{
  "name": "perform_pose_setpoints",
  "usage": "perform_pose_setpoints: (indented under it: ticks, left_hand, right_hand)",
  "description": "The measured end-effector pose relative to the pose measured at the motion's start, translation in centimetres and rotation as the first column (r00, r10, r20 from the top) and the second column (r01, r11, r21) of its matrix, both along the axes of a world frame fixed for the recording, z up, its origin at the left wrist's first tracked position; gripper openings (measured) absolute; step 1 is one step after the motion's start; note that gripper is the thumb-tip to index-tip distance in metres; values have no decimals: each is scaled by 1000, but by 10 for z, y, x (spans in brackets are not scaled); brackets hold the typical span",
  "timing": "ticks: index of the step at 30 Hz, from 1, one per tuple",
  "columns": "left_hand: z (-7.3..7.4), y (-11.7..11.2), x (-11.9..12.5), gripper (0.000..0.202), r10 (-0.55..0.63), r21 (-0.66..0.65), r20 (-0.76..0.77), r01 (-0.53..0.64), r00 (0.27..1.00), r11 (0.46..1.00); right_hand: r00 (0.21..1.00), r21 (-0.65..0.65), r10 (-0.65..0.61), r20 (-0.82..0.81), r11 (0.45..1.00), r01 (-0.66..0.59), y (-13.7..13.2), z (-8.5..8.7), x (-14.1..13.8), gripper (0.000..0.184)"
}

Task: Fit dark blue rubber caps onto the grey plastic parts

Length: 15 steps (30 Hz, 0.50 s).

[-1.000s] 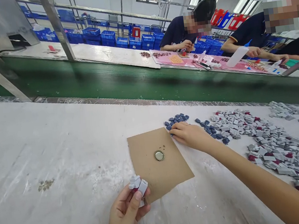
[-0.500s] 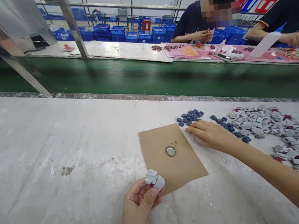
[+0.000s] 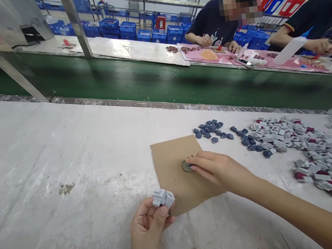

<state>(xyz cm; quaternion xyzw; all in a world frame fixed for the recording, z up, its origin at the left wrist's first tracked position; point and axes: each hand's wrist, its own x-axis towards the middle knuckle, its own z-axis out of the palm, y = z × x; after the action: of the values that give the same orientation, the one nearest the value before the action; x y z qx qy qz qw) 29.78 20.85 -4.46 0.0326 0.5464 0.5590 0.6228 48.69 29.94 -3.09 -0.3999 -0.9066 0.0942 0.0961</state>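
My left hand (image 3: 150,221) is closed around a light grey plastic part (image 3: 163,198) made of two blocky portions, held up over the near corner of a brown cardboard sheet (image 3: 176,184). A metal bottle cap (image 3: 186,166) lies on that cardboard, open side up. The fingertips of my right hand (image 3: 216,168) pinch a small dark blue piece (image 3: 190,164) at the cap's right rim; most of it is hidden by the fingers. Beyond the cardboard lies a loose group of dark blue pieces (image 3: 207,128).
Right of the cardboard spreads a pile of grey and dark red parts (image 3: 318,162), with more dark blue pieces (image 3: 248,140) beside it. A green conveyor belt (image 3: 118,82) runs behind the table. Across it, two co-workers handle small parts over a pink mat (image 3: 194,56).
My right hand has moved from the dark blue pieces left and nearer to the bottle cap, carrying one piece. My left hand still holds the grey part. The view has shifted slightly.
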Motion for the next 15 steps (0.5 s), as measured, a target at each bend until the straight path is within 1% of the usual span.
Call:
perform_pose_setpoints:
  ticks: [2, 6, 8, 10, 12, 13, 15]
  left_hand:
    - [-1, 0, 0, 32, 4, 10, 11, -4, 1000, 1000]
    - [-2, 0, 0, 33, 7, 21, 31, -8, 1000, 1000]
    - [-3, 0, -1, 32, 1, 30, 28, -2, 1000, 1000]
    - [-3, -1, -1, 30, 4, 45, 30, -5, 1000, 999]
    - [-2, -2, 0, 29, 20, 51, 33, -21, 999, 998]
    - [-1, -4, 1, 29, 24, 53, 31, -25, 999, 998]
    - [2, -7, 4, 31, 28, 56, 32, -30, 999, 998]
  right_hand:
    - [1000, 41, 3, 10, 999, -3, 1, -5, -1, 25]
    - [999, 61, 25, 22, 998, -26, 2, -15, -3, 28]
    - [999, 66, 33, 16, 997, -34, 3, -16, -3, 29]
    - [1000, 72, 23, -7, 997, -23, 1, -9, -4, 29]
    - [993, 29, -16, -120, 999, 20, -5, 4, -8, 26]
    - [978, -27, -44, -203, 999, 39, -10, 12, -12, 25]
    - [927, -187, -109, -360, 981, 42, -23, 29, -20, 24]
